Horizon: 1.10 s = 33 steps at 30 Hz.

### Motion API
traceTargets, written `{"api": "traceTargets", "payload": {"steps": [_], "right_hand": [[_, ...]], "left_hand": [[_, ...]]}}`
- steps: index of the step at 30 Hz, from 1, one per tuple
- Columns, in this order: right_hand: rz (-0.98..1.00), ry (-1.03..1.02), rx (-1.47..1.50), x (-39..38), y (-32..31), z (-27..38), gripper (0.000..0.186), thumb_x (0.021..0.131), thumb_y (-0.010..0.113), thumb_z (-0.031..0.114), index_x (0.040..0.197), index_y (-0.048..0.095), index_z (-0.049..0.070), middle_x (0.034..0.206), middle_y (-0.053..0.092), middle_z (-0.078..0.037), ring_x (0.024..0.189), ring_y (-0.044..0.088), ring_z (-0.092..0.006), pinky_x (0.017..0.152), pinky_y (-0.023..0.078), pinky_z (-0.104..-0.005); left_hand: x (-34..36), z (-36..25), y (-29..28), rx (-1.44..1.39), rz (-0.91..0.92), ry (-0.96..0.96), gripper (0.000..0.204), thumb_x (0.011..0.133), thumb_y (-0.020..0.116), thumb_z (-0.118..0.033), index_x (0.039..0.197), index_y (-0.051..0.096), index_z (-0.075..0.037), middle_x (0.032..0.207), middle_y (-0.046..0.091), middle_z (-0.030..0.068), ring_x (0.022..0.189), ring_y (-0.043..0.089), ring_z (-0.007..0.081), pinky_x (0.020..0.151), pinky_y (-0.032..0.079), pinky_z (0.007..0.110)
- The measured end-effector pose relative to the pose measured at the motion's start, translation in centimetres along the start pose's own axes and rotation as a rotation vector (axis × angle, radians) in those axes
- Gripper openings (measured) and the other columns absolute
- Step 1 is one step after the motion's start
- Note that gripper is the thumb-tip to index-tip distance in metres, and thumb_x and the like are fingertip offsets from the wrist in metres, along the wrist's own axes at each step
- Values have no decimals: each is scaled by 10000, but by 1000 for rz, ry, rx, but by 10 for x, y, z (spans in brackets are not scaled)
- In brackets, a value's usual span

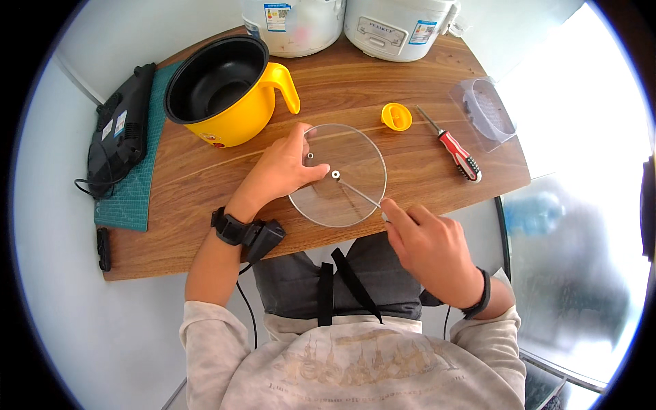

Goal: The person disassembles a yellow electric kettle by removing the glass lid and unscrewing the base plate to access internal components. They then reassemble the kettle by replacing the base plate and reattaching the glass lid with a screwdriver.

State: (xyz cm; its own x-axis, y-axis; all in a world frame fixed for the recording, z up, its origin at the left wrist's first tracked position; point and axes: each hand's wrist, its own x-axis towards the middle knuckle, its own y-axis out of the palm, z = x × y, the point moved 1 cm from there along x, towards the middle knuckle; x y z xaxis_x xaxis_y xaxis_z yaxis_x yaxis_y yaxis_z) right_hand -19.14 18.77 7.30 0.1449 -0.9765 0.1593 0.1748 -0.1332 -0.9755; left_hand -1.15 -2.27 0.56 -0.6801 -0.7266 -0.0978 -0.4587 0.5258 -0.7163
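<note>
A round clear glass lid (pixel 355 147) with a metal rim lies over the front part of the wooden table. My left hand (pixel 283 164) grips its left edge, thumb on top near the middle and fingers at the rim. A small white ring (pixel 335 175) sits at the lid's centre, and a smaller vent fitting (pixel 310 156) is beside my thumb. My right hand (pixel 430 242) is closed around a tool with a thin metal shaft (pixel 361 195), its tip at the centre ring. The tool's handle is mostly hidden in my fist. Beyond the lid lies a yellow knob (pixel 396 117).
A red-and-black screwdriver (pixel 459 156) lies right, by a clear plastic tray (pixel 488 113). A yellow pot (pixel 239 123) stands back left, on the wooden table (pixel 342 82) and a green mat (pixel 130 205). Two white cookers (pixel 294 31) stand behind; a black device (pixel 123 123) is left.
</note>
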Motion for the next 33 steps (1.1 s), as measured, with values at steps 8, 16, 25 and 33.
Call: {"api": "traceTargets", "payload": {"steps": [8, 16, 25, 33], "right_hand": [[-95, 35, -161, -19, 31, 18, 545, 762, 658, 61, 1300, 589, 11, 783, 484, -45, 568, 566, -135, 439, 471, -270], [-146, 51, -99, -23, 46, 16, 562, 745, 664, 57, 1300, 588, 18, 803, 480, -56, 576, 564, -136, 437, 469, -273], [-164, 75, -27, -17, 47, 8, 453, 822, 679, 55, 1269, 606, 35, 760, 526, -80, 583, 623, -216, 485, 510, -320], [-214, 252, 623, -10, 57, -21, 298, 911, 673, 110, 1207, 672, 77, 797, 678, -175, 717, 661, -374, 636, 529, -400]], "left_hand": [[0, 5, 0, -11, -13, 31, 777, 832, 791, -322, 1438, 402, -28, 918, 571, 119, 822, 572, 240, 755, 491, 369], [1, 6, 0, -11, -28, 20, 740, 839, 789, -308, 1409, 416, -19, 895, 569, 120, 826, 574, 229, 750, 498, 362], [3, 6, -1, -48, -25, 8, 723, 838, 798, -298, 1385, 419, -16, 895, 529, 101, 803, 531, 208, 748, 491, 355], [3, 11, 3, -57, -68, -14, 746, 839, 806, -294, 1412, 405, -35, 918, 519, 80, 813, 522, 180, 741, 489, 331]]}}
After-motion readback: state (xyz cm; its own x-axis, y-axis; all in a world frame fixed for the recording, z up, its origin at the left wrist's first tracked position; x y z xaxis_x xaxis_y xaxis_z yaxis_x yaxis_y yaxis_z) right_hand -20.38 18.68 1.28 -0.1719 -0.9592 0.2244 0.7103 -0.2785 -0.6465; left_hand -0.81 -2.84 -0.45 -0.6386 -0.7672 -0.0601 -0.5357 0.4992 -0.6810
